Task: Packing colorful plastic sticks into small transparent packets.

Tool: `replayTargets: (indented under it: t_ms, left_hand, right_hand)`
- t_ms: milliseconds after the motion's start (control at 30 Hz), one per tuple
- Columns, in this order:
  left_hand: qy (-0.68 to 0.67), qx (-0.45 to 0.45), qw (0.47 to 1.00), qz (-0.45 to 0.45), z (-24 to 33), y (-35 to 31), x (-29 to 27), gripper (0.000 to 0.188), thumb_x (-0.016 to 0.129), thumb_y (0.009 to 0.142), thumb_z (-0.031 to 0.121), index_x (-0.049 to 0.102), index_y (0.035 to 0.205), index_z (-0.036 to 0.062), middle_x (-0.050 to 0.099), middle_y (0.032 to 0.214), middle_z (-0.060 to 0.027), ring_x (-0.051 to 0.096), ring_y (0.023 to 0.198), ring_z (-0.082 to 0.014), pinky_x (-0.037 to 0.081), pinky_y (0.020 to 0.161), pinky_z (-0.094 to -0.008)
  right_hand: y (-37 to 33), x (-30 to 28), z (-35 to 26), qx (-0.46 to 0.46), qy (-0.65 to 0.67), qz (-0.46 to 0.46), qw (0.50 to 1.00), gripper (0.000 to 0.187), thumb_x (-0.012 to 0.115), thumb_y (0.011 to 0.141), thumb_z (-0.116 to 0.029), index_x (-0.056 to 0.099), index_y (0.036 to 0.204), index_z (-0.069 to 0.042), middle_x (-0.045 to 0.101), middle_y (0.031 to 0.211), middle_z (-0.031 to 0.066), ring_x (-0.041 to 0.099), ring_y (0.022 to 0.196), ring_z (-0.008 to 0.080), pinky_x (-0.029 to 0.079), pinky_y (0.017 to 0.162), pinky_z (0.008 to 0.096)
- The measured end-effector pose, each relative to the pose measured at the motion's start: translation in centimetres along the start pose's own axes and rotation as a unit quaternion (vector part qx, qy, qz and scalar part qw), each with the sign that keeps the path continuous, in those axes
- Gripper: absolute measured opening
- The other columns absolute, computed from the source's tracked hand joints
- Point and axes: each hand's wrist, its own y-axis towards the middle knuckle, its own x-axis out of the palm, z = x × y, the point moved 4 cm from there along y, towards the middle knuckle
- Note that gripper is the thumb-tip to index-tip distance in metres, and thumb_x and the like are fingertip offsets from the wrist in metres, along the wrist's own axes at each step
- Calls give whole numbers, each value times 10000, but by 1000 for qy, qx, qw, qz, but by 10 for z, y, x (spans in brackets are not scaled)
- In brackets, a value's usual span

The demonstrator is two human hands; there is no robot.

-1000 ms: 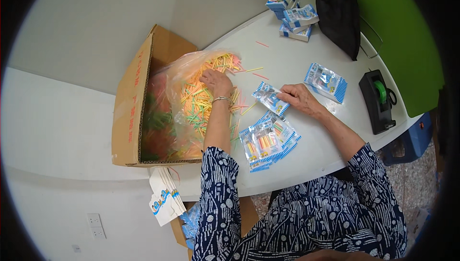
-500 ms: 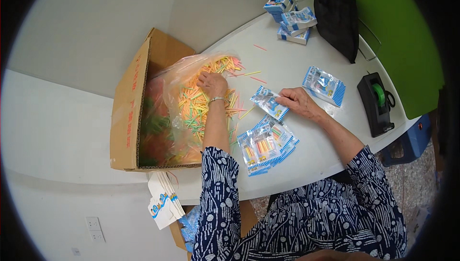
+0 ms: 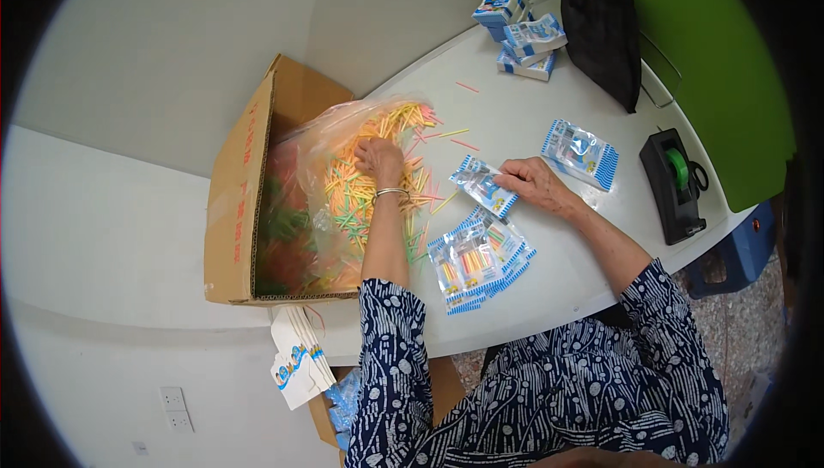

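My left hand (image 3: 379,161) rests on a heap of thin pastel sticks (image 3: 350,210), pink, yellow, orange and green. Its fingers are curled down among them, and what they grip is hidden. The heap spills from a clear plastic bag (image 3: 313,167) out of a cardboard box (image 3: 233,202) lying on its side. On the right, my right hand (image 3: 536,185) pinches the edge of a small blue-and-white clear packet (image 3: 482,183). Just below it, several similar packets (image 3: 470,264) lie overlapped, with coloured sticks showing through their windows.
Another packet pile (image 3: 579,154) lies right of my right hand, near a black tape dispenser (image 3: 676,185) with green tape. Small blue-and-white boxes (image 3: 502,9) stand at the back beside a black bag (image 3: 601,34). White folded cards (image 3: 300,361) hang by the table's (image 3: 524,331) front-left edge.
My left hand has shifted slightly down within the stick heap, its fingers still curled. My right hand holds the packet in the same place. The whole view has tilted a little.
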Motion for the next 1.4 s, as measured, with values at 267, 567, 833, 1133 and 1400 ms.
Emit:
replayTargets:
  t_ms: [267,567,833,1133,1400]
  left_hand:
    - [-282,-104,953,34,-8,-19,-28,285,457,931,231,528,995,-37,556,1049,-199,497,1042,-344,391,825,-475]
    - [-803,-106,586,-23,-8,-41,-46,286,366,1001,290,461,993,20,596,908,-102,594,737,-182,484,687,-299]
    - [-913,-34,400,-72,18,-73,-49,238,391,984,226,483,965,7,596,897,-129,592,810,-207,495,720,-319]
    - [-913,-116,392,8,23,-88,-48,164,504,937,182,464,947,24,572,872,-91,582,774,-182,509,708,-304]
    - [-919,-112,378,-12,2,-77,-35,150,470,971,194,461,972,44,583,936,-112,593,846,-208,520,775,-341]
  right_hand:
    - [-1,-1,3,18,40,37,998,293,579,896,-270,594,733,-26,465,585,-20,409,560,62,321,498,251]
    - [55,54,-8,79,366,80,924,212,558,925,-254,593,985,-54,607,944,51,592,895,138,489,768,263]
    - [113,123,-26,101,665,141,726,143,482,936,-136,538,941,-5,591,904,103,553,778,176,469,676,304]
    - [127,136,-22,98,679,185,703,165,435,972,-142,483,1021,8,581,940,127,580,883,227,500,854,350]
    - [113,112,-32,86,552,141,817,173,546,920,-135,571,1024,0,629,968,88,615,836,166,513,768,312]
